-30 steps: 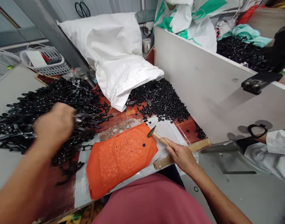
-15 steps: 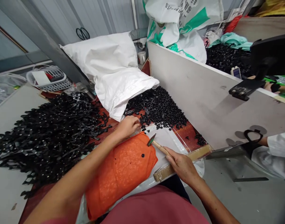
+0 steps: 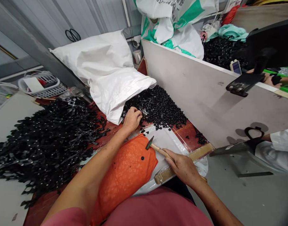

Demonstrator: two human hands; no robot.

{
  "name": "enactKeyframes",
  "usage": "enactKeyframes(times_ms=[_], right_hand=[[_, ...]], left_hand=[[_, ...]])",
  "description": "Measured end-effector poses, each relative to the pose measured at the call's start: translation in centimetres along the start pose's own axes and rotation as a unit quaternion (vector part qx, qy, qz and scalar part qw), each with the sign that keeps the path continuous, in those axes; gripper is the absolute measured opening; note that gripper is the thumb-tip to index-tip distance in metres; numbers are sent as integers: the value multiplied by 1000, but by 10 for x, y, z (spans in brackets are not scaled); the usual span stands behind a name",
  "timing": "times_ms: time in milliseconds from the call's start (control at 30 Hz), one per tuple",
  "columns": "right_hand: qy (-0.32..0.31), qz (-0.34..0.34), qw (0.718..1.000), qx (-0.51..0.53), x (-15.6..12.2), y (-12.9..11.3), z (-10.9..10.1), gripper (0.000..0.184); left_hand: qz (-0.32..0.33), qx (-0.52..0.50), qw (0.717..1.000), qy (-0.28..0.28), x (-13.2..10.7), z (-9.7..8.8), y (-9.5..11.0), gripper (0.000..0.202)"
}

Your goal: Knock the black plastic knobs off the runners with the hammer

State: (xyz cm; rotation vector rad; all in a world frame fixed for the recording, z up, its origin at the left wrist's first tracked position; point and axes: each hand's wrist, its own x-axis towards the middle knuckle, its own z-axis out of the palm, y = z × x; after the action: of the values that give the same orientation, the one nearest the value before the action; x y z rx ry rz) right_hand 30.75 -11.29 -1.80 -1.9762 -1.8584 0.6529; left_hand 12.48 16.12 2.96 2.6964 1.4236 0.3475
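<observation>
My left hand reaches into the near edge of a heap of small black plastic parts, its fingers pinched on something I cannot make out. My right hand grips the wooden handle of a small hammer, whose head rests at the top right edge of an orange cloth pad. A single small black piece lies on the pad. A big heap of black strap-like parts covers the table on the left.
White sacks lie behind the heaps. A grey partition board walls off the right side; beyond it another person's white sleeve and hand show. A white basket stands at the far left.
My left hand has left the strap heap on the left, crossed over the orange pad and reached into the heap of small black parts. The right hand with the hammer has stayed put.
</observation>
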Motion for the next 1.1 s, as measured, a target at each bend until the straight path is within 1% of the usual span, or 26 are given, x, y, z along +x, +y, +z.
enactKeyframes(times_ms=[67, 100, 167, 233, 267, 300, 367, 400, 433, 500, 567, 600, 633, 667, 700, 733, 800, 833, 867, 900, 933, 967, 1033, 1100], right_hand=[[3, -1, 1000, -1, 0, 1, 1, 43], [6, -2, 1000, -2, 0, 1, 1, 43], [10, -4, 1000, -4, -1, 1, 2, 43], [11, -4, 1000, -9, -2, 1, 2, 43], [11, -2, 1000, -13, -2, 1, 2, 44], [10, 0, 1000, -19, -2, 1, 1, 44], [7, 6, 1000, -30, -1, 1, 1, 44], [5, 7, 999, -34, -1, 2, 0, 44], [3, 6, 999, -38, 0, 2, 0, 44], [-2, 4, 999, -45, 1, 3, 0, 45], [-6, 8, 999, -51, 2, 4, 0, 46], [-6, 11, 998, -55, 2, 4, 0, 46], [-6, 15, 998, -59, 2, 4, 0, 45], [-6, 18, 998, -62, 2, 3, 0, 45], [-6, 20, 998, -66, 2, 3, -1, 45], [-6, 22, 997, -69, 2, 3, -1, 45], [-3, 23, 997, -72, 1, 2, -1, 45], [0, 23, 997, -72, 1, 1, -1, 45], [3, 23, 997, -71, 0, 1, -1, 45], [6, 23, 997, -71, 0, 0, 0, 45], [7, 25, 997, -71, 0, 0, 0, 44], [8, 27, 997, -73, 0, -1, 0, 44], [8, 26, 997, -76, 0, -1, 0, 44], [7, 23, 997, -79, 0, -2, 0, 45]], left_hand=[[-6, -40, 999, 33, -4, -10, -5, 16], [-10, -62, 997, 35, -8, -15, -6, 16], [-17, -122, 992, 16, -22, -28, -7, 18], [-47, -224, 973, -13, -45, -40, -5, 23], [-70, -291, 954, -33, -60, -45, -4, 25], [-97, -361, 926, -55, -76, -49, -2, 28], [-158, -483, 856, -95, -110, -54, 1, 34], [-187, -527, 822, -109, -128, -55, 2, 35], [-215, -560, 792, -115, -145, -56, 3, 35], [-273, -607, 738, -106, -176, -54, 4, 32], [-318, -645, 688, -95, -201, -50, 4, 33], [-333, -657, 670, -94, -210, -46, 3, 38], [-343, -660, 661, -98, -218, -43, 3, 44], [-349, -652, 664, -108, -225, -39, 2, 48], [-349, -630, 684, -118, -229, -36, 1, 50], [-340, -589, 721, -129, -232, -33, 0, 49], [-295, -457, 826, -151, -235, -31, -3, 35], [-264, -378, 872, -163, -235, -31, -4, 26], [-232, -307, 907, -174, -234, -32, -5, 19], [-204, -254, 927, -183, -234, -33, -5, 18], [-184, -225, 938, -188, -232, -35, -4, 21], [-169, -219, 943, -186, -231, -36, -2, 26], [-150, -248, 942, -168, -227, -37, 4, 33], [-144, -294, 933, -147, -221, -34, 12, 36]])
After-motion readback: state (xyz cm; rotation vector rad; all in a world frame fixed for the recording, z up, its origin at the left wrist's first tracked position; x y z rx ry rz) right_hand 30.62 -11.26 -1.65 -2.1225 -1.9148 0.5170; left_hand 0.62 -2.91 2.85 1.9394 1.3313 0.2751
